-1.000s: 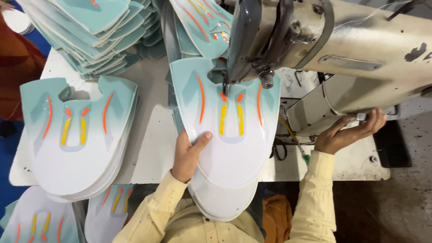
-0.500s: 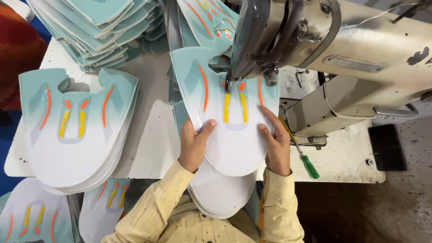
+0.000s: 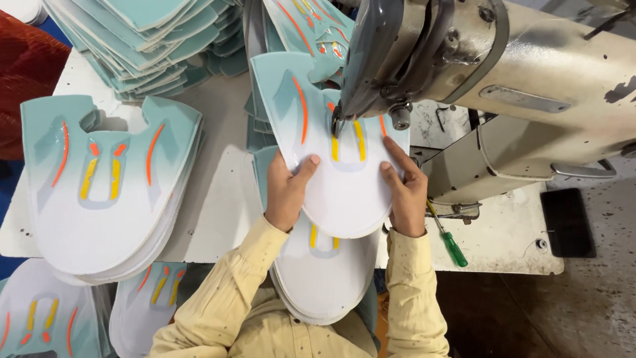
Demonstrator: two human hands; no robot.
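A flat white and teal shoe-upper panel (image 3: 344, 182) with orange and yellow stripes lies under the needle of a beige sewing machine (image 3: 530, 86). My left hand (image 3: 288, 192) grips the panel's left edge, thumb on top. My right hand (image 3: 404, 192) presses flat on its right edge, fingers pointing toward the needle. Beneath the panel, a stack of similar panels (image 3: 324, 278) rests toward my lap.
A pile of matching panels (image 3: 99, 192) lies on the white table (image 3: 218, 199) to the left, with taller teal stacks (image 3: 146, 40) at the back. More panels (image 3: 40, 318) sit lower left. A green-handled screwdriver (image 3: 450, 242) lies right of my right hand.
My right hand came off the machine's right side and onto the panel's right edge. The panel has slid further under the needle, and both hands moved up with it.
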